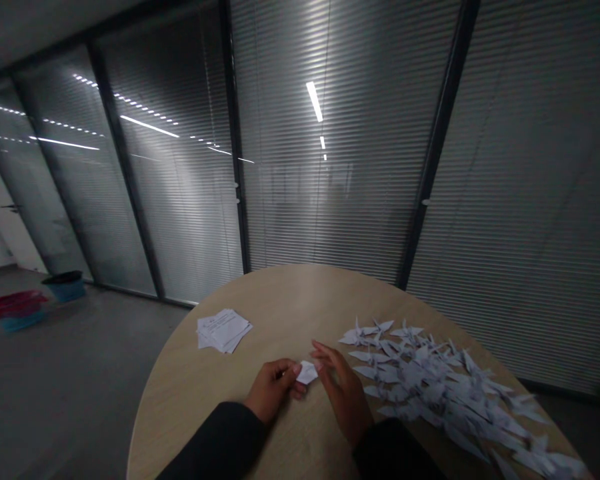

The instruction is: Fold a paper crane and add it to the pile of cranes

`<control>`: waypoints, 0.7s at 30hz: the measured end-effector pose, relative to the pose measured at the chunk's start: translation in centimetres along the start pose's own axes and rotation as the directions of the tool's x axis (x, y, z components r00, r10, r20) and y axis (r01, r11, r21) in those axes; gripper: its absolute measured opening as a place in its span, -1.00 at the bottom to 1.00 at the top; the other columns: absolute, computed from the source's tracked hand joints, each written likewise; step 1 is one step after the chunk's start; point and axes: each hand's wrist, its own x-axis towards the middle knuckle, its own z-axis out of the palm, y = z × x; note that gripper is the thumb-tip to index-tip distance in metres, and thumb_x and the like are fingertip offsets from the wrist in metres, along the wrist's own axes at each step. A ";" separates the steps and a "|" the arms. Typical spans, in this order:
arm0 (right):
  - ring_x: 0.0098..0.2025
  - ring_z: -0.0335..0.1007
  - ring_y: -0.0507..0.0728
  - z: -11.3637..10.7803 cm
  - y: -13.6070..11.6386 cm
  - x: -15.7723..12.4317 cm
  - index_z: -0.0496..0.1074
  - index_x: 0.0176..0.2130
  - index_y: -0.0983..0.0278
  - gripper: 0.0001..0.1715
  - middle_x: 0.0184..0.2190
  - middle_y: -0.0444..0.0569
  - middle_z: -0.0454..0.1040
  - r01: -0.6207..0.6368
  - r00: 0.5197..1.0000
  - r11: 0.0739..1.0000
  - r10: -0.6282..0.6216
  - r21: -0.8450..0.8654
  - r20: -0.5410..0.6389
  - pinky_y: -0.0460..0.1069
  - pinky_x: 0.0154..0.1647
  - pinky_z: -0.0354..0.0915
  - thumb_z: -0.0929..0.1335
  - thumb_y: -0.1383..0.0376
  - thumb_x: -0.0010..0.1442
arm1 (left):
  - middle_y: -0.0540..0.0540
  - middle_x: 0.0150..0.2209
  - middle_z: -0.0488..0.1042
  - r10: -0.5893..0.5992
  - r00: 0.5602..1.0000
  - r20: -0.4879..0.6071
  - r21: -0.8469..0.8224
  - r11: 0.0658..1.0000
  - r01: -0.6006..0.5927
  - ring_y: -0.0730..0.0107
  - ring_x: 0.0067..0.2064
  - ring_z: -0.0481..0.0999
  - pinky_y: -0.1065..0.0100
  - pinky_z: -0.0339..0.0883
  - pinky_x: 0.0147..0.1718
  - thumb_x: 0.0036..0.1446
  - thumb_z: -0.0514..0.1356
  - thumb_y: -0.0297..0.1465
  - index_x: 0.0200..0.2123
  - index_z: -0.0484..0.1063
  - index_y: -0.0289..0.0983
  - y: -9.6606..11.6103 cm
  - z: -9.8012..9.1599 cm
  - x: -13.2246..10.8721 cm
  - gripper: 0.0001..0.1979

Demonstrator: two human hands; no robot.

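A small folded piece of white paper point(307, 373) is held over the near middle of the table. My left hand point(275, 387) pinches its left edge, thumb on top and fingers curled beneath. My right hand point(344, 387) is at the paper's right edge, its thumb close against it or touching; its fingers stretch out, apart from the thumb. To the right of my right hand lies a large group of folded white paper cranes point(430, 380), many overlapping. A loose stack of white paper sheets point(225, 329) with printed text lies to the left, beyond my left hand.
The round-edged wooden table point(300, 293) stands before glass partitions with blinds point(330, 220). On the floor at the far left are a red basin point(13, 305) above something blue and a blue bucket point(65, 287) with a dark top. A door point(10, 213) is behind them.
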 end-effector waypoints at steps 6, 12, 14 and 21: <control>-0.21 0.36 0.15 -0.1 -0.1 0.4 0.38 -0.32 0.28 -0.57 -0.31 -0.01 0.45 -0.208 0.966 0.976 0.194 0.065 0.170 0.01 -0.15 0.22 0.22 -0.01 0.09 | -0.13 -0.51 0.42 0.080 0.997 0.009 0.176 0.981 -0.081 0.41 -0.48 0.39 0.38 0.28 -0.42 -0.04 0.17 0.03 -0.39 0.41 -0.45 -0.5 0.0 -0.2 -0.44; -0.27 0.36 0.15 -0.3 -0.3 0.5 0.36 -0.36 0.29 -0.59 -0.38 -0.02 0.44 -0.241 0.956 0.967 0.222 0.082 0.191 -0.01 -0.23 0.21 0.24 0.01 0.04 | -0.14 -0.51 0.42 0.097 0.995 -0.002 0.230 0.969 -0.094 0.41 -0.49 0.38 0.39 0.25 -0.43 -0.03 0.16 0.00 -0.39 0.42 -0.44 0.1 0.1 -0.4 -0.47; -0.28 0.36 0.14 -0.2 -0.1 0.5 0.37 -0.36 0.29 -0.60 -0.38 -0.02 0.44 -0.232 0.958 0.969 0.213 0.088 0.190 -0.02 -0.23 0.21 0.24 0.02 0.05 | -0.13 -0.52 0.42 0.105 0.994 -0.021 0.244 0.965 -0.097 0.43 -0.50 0.37 0.40 0.24 -0.44 -0.04 0.18 -0.01 -0.41 0.42 -0.44 0.4 0.1 -0.5 -0.49; -0.30 0.36 0.13 -0.2 -0.1 0.3 0.39 -0.38 0.27 -0.64 -0.41 -0.05 0.44 -0.215 0.966 0.974 0.201 0.074 0.163 -0.02 -0.24 0.21 0.24 0.04 0.08 | -0.13 -0.52 0.40 0.092 0.995 -0.038 0.293 0.953 -0.077 0.43 -0.51 0.34 0.41 0.21 -0.46 -0.01 0.14 -0.02 -0.41 0.40 -0.43 0.7 0.2 -0.7 -0.51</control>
